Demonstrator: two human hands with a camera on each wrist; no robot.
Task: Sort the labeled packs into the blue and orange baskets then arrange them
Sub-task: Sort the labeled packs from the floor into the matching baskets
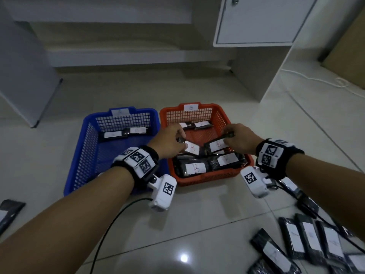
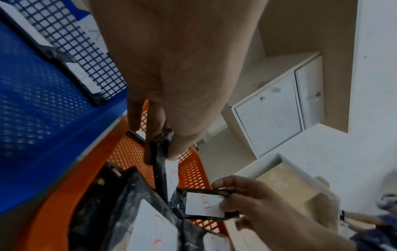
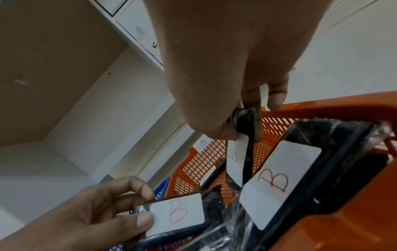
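Both forearms bare, no sleeves. Left wrist (image 1: 136, 162) has a black strap with white blocks printed with black-and-white square markers, plus a white camera pod (image 1: 164, 192) hanging below with its own marker and a black cable (image 1: 110, 224) trailing off. Right wrist (image 1: 276, 155) has the same black strap and marker blocks, white marked pod (image 1: 254, 180) underneath, black cable too.

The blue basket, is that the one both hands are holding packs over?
No, the left hand and the right hand each hold a pack marked B over the orange basket, beside the blue basket.
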